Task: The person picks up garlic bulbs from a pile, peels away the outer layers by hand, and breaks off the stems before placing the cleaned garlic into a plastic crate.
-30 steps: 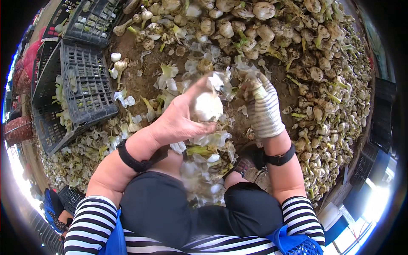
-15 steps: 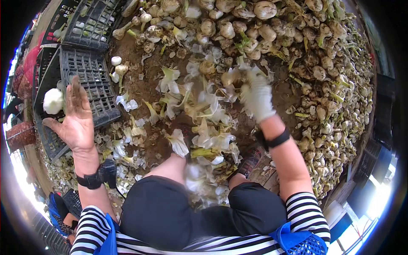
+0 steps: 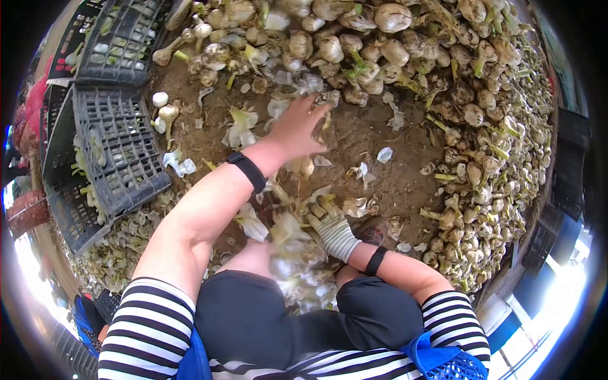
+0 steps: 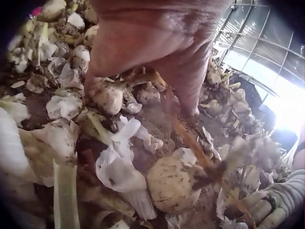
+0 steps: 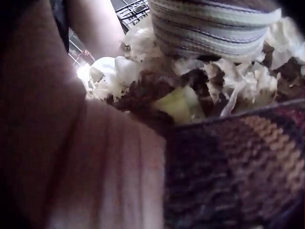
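Garlic bulb [image 4: 107, 98], dirt-streaked, lies at seven o'clock from the middle of your left grip [image 3: 296, 130] in the left wrist view, framed between bare fingers and thumb. What looks like its stem [image 4: 151, 78] points between two and three o'clock, so its long axis runs nearly crosswise to your palm. That crosswise lie is, by judgement, the relation that counts; whether skin touches bulb, you cannot tell. Your left grip is wide and the nearer of the two. Your right grip [image 3: 330, 229], in a striped glove, lies at five o'clock from it in the head view, fingers loosely extended on papery husks [image 3: 288, 253], no bulb visible in it.

Counts: two grips, one bare, one gloved. One round bulb [image 4: 167, 185] at six o'clock from your left grip in the wrist view. In the head view, one clean white bulb [image 3: 160, 99] and one stemmed bulb [image 3: 169, 114] lie toward ten o'clock. One dark crate [image 3: 126, 158] stands at nine, another crate [image 3: 116, 75] past ten. The garlic heap [image 3: 468, 114], twelve to four o'clock, is beyond counting.
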Available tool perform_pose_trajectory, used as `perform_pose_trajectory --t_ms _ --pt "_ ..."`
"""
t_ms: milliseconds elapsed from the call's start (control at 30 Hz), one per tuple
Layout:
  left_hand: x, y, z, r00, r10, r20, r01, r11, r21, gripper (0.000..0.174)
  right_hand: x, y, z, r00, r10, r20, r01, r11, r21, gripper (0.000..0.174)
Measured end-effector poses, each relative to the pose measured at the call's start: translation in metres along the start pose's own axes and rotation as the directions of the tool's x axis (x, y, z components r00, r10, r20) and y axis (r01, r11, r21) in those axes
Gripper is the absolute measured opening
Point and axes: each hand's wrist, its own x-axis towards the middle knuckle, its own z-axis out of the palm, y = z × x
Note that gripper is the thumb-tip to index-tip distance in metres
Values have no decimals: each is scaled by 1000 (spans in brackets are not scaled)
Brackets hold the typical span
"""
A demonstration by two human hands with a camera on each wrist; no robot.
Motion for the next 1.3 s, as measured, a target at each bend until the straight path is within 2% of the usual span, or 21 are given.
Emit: perform_pose_trajectory --t_ms 133,200,267,333,400,467,533,567,600,633,667,733,800,833,867,933,1000,1033,1133,1233,1300 --pt "7 -18 20 969 187 158 -218 954 205 51 9 18 1 988 -42 -146 56 994 94 22" --pt "15 -33 19 970 194 -149 -208 975 -81 36 11 22 -8 982 -108 -157 131 981 145 21" --pt "11 -30 5 957 22 -290 -28 999 -18 27 14 27 -8 994 -63 -88 80 974 211 20" --pt "-4 -14 -26 972 -140 -186 104 976 -191 27 16 29 -13 999 -29 -22 33 963 267 19" --pt "-27 5 -28 980 73 185 -85 995 58 33 19 29 -24 988 -82 -128 115 954 275 18" --pt "-40 6 -3 840 135 525 -268 946 185 41 19 28 -24 992 -90 -85 110 958 264 20" --pt "-48 -19 28 856 301 420 -421 878 228 35 21 30 -26 987 -114 -113 137 965 225 18" --pt "-48 -19 22 860 297 415 -415 880 229 35 22 35 -27 990 -98 98 64 950 306 27" --pt "-48 -15 11 970 159 186 -175 982 71 30 27 40 -31 990 -102 99 67 949 307 27" --pt "-49 -13 0 999 -47 -18 44 989 -140 25 38 47 -35 993 20 -118 12 964 265 31" --pt "-51 -17 -12 962 -255 -96 209 915 -345 22 52 54 -42 933 132 -335 -52 970 237 34" --pt "-59 -53 -25 808 -557 -194 315 685 -657 28 93 63 -98 904 164 -396 -113 982 150 42" --pt "-66 -72 -55 506 -841 -192 528 478 -702 28 149 83 -115 838 311 -448 -206 941 269 49" --pt "-71 -92 -53 422 -871 -254 368 420 -829 29 179 91 -126 884 417 -209 -371 900 228 52" --pt "-83 -125 -52 325 -936 -138 423 274 -864 29 199 91 -133 856 515 38 -515 845 144 55" --pt "-88 -135 -50 192 -973 -125 145 154 -977 29 218 64 -131 845 533 34 -533 839 104 57" --pt "-99 -137 -48 206 -975 -85 160 119 -980 29 216 40 -128 833 552 45 -554 831 55 59" --pt "-105 -136 -46 228 -972 -49 168 88 -982 28 202 24 -125 922 333 196 -334 942 -28 64" --pt "-111 -131 -43 332 -941 59 247 26 -969 27 147 -10 -98 874 -66 482 128 987 -96 76" --pt "-115 -125 -43 460 -888 -3 118 65 -991 31 79 -14 -67 921 -102 376 153 982 -107 82" --pt "-120 -118 -46 469 -883 -25 72 67 -995 30 46 -20 -73 810 -95 579 146 988 -42 86"
